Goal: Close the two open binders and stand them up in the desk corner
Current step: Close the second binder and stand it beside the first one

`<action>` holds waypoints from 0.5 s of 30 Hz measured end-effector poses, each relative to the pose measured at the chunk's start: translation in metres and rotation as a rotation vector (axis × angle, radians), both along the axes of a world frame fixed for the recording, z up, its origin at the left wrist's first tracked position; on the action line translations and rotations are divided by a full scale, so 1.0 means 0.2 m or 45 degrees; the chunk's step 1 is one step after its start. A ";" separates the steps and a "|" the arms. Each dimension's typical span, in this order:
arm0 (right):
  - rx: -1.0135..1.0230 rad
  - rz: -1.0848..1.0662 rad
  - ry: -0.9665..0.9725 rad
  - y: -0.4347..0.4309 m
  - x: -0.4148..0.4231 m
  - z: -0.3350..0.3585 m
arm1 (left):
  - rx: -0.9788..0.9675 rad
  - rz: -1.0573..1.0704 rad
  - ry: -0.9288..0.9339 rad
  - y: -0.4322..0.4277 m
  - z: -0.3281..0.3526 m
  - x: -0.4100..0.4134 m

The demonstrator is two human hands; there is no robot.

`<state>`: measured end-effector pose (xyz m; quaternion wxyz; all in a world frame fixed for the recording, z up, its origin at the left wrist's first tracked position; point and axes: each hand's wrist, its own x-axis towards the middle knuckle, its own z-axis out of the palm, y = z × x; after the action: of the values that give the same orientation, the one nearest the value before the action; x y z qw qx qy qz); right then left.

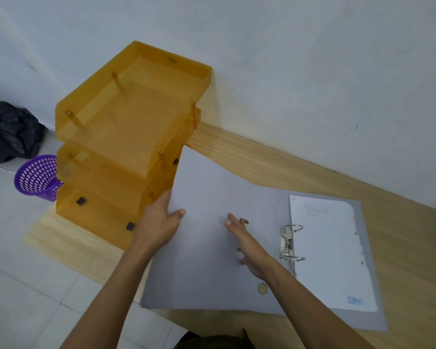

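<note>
A grey lever-arch binder (212,260) lies open on the wooden desk (400,235). Its left cover is raised off the desk and tilts up toward the tray stack. My left hand (161,222) grips that cover's left edge, thumb on the inside face. My right hand (247,244) rests flat on the inside of the same cover, fingers spread, holding nothing. White punched paper (330,253) lies on the right half, beside the metal ring mechanism (290,243). Only one binder is in view.
A stack of three orange translucent letter trays (126,137) stands at the desk's left end against the white wall (312,71). On the floor to the left are a purple mesh bin (37,177) and a black bag (8,132).
</note>
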<state>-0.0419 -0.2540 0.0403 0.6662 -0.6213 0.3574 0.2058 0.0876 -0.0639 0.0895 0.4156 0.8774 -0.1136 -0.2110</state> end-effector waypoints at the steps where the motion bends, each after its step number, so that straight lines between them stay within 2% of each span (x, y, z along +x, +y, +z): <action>1: 0.056 -0.026 -0.010 0.01 0.01 0.02 | -0.025 -0.016 -0.015 0.00 0.04 0.02; 4: 0.151 -0.084 -0.086 0.03 0.06 0.10 | -0.176 -0.120 0.063 -0.06 0.18 0.04; 8: 0.135 -0.061 -0.286 -0.01 0.14 0.30 | -0.515 -0.129 0.620 -0.22 0.27 -0.03; 10: 0.084 -0.037 -0.391 -0.03 0.16 0.42 | -0.598 -0.168 0.779 -0.31 0.28 -0.08; 12: 0.053 -0.063 -0.467 -0.07 0.14 0.51 | -0.678 -0.233 0.823 -0.42 0.26 -0.13; 15: 0.021 -0.142 -0.501 -0.13 0.06 0.57 | -0.728 -0.320 0.744 -0.57 0.24 -0.23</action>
<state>-0.0292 -0.2809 0.1537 0.7387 -0.6234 0.2523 0.0461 0.0413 -0.1783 0.1370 0.6278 0.6097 -0.1511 -0.4597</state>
